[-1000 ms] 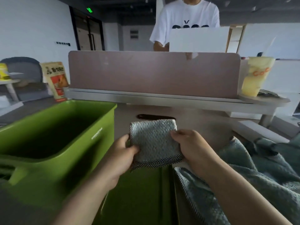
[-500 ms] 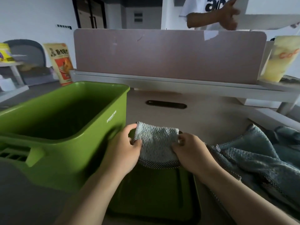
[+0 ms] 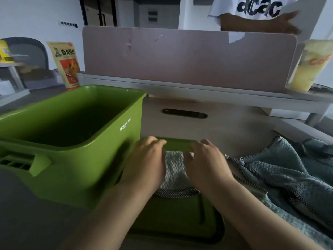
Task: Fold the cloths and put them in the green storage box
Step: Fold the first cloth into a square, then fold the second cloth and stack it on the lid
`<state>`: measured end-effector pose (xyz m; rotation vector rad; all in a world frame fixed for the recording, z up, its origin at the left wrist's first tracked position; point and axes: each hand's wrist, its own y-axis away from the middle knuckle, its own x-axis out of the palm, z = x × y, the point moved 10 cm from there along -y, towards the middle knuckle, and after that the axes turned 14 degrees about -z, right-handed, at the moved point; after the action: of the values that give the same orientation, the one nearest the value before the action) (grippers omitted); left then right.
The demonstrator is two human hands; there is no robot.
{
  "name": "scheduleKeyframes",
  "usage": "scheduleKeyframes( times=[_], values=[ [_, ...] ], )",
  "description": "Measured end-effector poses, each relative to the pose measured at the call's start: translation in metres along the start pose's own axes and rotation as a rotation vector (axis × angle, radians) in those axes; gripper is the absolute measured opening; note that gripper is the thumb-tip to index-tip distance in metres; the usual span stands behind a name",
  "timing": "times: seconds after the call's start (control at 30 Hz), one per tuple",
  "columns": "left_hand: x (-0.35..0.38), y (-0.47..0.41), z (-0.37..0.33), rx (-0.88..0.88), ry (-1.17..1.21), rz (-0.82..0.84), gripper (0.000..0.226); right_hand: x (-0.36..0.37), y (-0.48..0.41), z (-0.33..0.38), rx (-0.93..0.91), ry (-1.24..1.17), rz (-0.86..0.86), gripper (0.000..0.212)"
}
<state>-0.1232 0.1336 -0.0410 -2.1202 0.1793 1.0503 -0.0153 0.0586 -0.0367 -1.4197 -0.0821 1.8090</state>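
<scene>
A small folded grey-blue cloth [image 3: 173, 173] with a dark checked edge lies on the flat green lid [image 3: 178, 213] in front of me. My left hand [image 3: 146, 163] rests palm down on the cloth's left side. My right hand [image 3: 207, 163] presses flat on its right side, fingers spread. The green storage box [image 3: 100, 141] stands open to the left, its inside dark and seemingly empty. A heap of unfolded teal cloths [image 3: 288, 179] lies at the right.
A pink desk divider [image 3: 189, 58] stands at the back with a person in a white T-shirt [image 3: 257, 13] behind it. A yellow drink cup [image 3: 311, 65] sits on the right shelf. A snack bag [image 3: 65, 64] leans at the left. A cable slot [image 3: 184, 113] is in the desk.
The folded cloth has come down from in front of me onto the green lid. Both hands went from pinching its sides to lying flat on top of it.
</scene>
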Motion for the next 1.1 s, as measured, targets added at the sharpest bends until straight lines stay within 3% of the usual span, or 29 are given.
scheduleKeyframes(
  times=[0.1, 0.2, 0.5, 0.67, 0.8, 0.9, 1.1],
  values=[
    [0.034, 0.007, 0.003, 0.157, -0.144, 0.159, 0.045, 0.043, 0.009, 0.018, -0.151, -0.022, 0.175, 0.041],
    [0.06, 0.022, 0.029, 0.101, -0.214, 0.367, 0.052, 0.071, 0.022, 0.009, -0.189, 0.132, 0.309, 0.055],
    [0.085, 0.029, 0.049, 0.187, -0.374, 0.502, 0.061, 0.079, 0.025, -0.019, -0.036, 0.285, 0.369, 0.064],
    [0.057, 0.027, 0.033, 0.121, -0.448, 0.451, 0.073, 0.06, 0.02, -0.033, 0.06, 0.402, 0.277, 0.08],
    [0.031, 0.015, 0.003, 0.223, -0.532, 0.264, 0.066, 0.015, 0.011, -0.049, 0.053, 0.33, 0.156, 0.069],
    [0.022, 0.018, -0.045, 0.27, -0.319, 0.146, 0.053, -0.025, 0.01, -0.084, 0.122, 0.344, 0.099, 0.052],
    [0.047, 0.035, -0.14, 0.32, 0.003, 0.133, 0.035, -0.075, 0.038, -0.157, 0.379, 0.392, 0.129, 0.039]
  ],
)
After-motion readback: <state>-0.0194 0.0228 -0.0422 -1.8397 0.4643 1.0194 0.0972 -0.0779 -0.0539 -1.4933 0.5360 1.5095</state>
